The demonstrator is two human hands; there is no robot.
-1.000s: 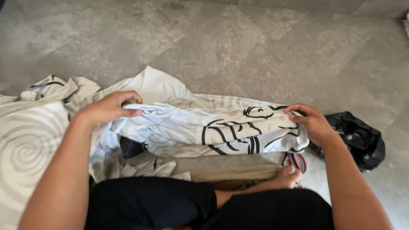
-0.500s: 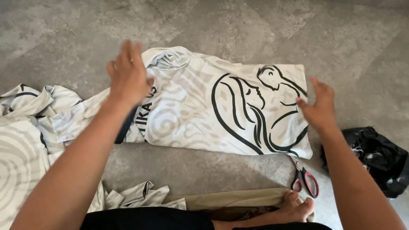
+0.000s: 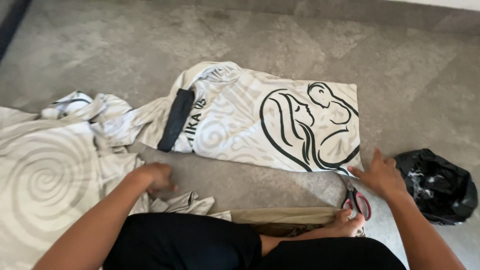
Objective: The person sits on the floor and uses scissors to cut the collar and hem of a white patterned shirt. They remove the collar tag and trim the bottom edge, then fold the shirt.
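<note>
Resting right hand (image 3: 382, 175), fingers spread, by scissors (image 3: 356, 201) | left hand (image 3: 156, 176) seemingly curled on cloth (image 3: 60, 170) | printed fabric (image 3: 270, 122): light, limp; pinch corners

The person has bare forearms without sleeves, watch or rings, the left hand (image 3: 156, 176) and the right hand (image 3: 382, 175) are both uncovered, the legs are dressed in plain black trousers (image 3: 200, 242), and one bare foot (image 3: 345, 225) shows without sock or shoe.
</note>
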